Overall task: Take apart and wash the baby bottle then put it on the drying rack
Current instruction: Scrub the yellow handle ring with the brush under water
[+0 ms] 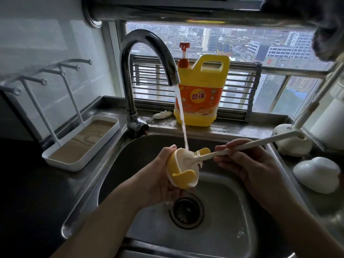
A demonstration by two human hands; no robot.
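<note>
- Head view: your left hand (pixel 156 181) is curled round the yellow bottle part (pixel 183 175), gripping it from the left with the thumb on its upper rim. You hold it tilted above the sink (pixel 232 205), just over the drain (pixel 187 211).
- Head view: your right hand (pixel 249 164) pinches the white handle of the bottle brush (pixel 242 146) between thumb and curled fingers. The brush head lies against the pale inside of the yellow bottle part.
- Head view: the faucet (pixel 147 53) is running, and its water stream (pixel 181 118) falls onto the upper rim of the bottle part, where the brush head meets it.
- Head view: the drying rack (pixel 61 162), a white tray with upright pegs, stands on the counter to the left of the sink, well apart from the bottle part.
- Head view: a yellow detergent jug (pixel 202 94) stands on the ledge behind the sink. A white rounded object (pixel 316 174) lies on the counter to the right.
</note>
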